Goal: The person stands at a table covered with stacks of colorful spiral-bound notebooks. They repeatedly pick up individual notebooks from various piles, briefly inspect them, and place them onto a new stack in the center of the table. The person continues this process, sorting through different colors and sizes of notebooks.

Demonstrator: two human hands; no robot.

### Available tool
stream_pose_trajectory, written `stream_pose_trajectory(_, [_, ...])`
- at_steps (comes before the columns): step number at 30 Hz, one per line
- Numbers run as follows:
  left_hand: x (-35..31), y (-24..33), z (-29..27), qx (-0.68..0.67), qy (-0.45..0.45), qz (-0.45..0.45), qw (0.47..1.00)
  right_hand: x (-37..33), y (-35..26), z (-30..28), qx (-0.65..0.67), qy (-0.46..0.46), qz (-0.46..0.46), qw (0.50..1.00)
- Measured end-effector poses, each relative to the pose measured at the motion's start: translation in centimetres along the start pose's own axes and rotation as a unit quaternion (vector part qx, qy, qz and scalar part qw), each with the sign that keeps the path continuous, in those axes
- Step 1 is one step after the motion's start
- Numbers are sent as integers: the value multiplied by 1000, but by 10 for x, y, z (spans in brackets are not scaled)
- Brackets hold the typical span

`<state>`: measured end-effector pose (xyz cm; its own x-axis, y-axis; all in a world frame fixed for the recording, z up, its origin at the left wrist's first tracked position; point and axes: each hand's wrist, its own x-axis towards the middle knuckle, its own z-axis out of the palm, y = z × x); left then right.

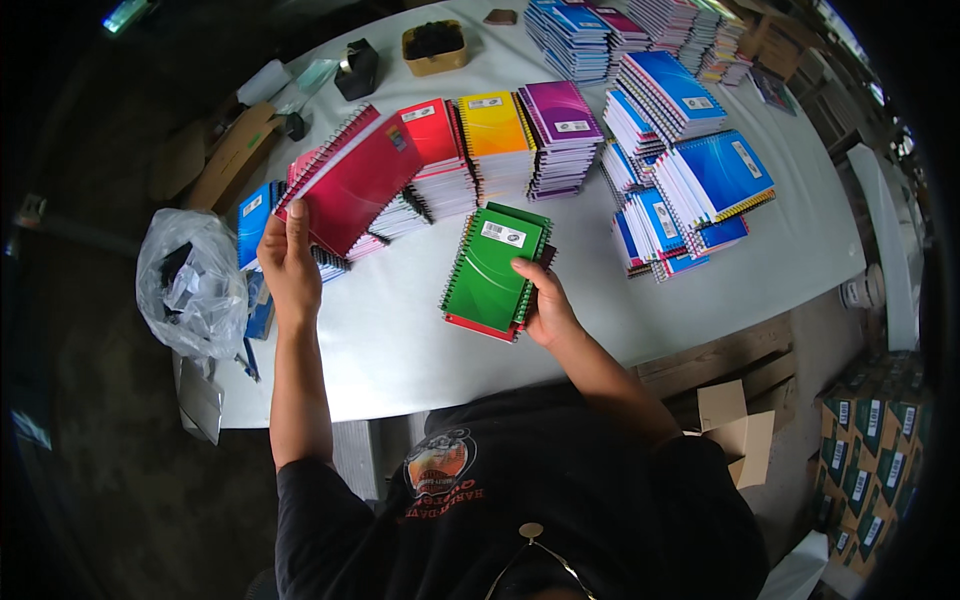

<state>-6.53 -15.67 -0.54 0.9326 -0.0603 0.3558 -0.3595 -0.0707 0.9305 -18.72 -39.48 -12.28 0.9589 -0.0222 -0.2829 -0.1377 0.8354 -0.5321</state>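
Note:
My left hand point(290, 262) grips a dark red spiral notebook point(362, 182), raised and tilted above the stacks at the left. My right hand point(548, 303) is closed on a small bundle of spiral notebooks, a green notebook point(497, 265) on top and a red cover showing beneath it. The right thumb lies on the green cover; the other fingers are hidden under the bundle. Beyond the hands stand stacks of a red notebook point(428, 135), a yellow notebook point(497, 125) and a purple notebook point(560, 115). Partly behind the raised notebook is a blue notebook point(254, 225).
Blue notebooks point(715, 175) are piled crosswise at the right of the white-covered table point(640, 320). More stacks point(570, 40) stand at the far edge, near a yellow tub point(434, 48) and a tape dispenser point(357, 70). A plastic bag point(190, 285) hangs at the left edge.

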Motion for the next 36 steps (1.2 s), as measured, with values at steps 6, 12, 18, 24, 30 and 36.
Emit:
stream_pose_trajectory(6, [-37, 28, 35, 112, -15, 136, 984, -2, -3, 3, 23, 3, -31, 999])
stream_pose_trajectory(12, [-30, 37, 38, -155, -78, 140, 975, 0, -16, 0, 9, -73, 88, 993])
stream_pose_trajectory(18, [8, 52, 59, -182, -562, 176, 787, -6, -18, 3, 125, -225, 355, 899])
stream_pose_trajectory(24, [0, 25, 51, -88, -650, 72, 751, -24, -45, 26, -76, -320, 222, 918])
stream_pose_trajectory(30, [-73, -30, 44, -130, -389, -115, 905, -16, -27, 15, -342, -264, -187, 882])
stream_pose_trajectory(36, [-132, -111, 75, -145, -283, -188, 929, 4, 26, -52, -365, -165, -228, 888])
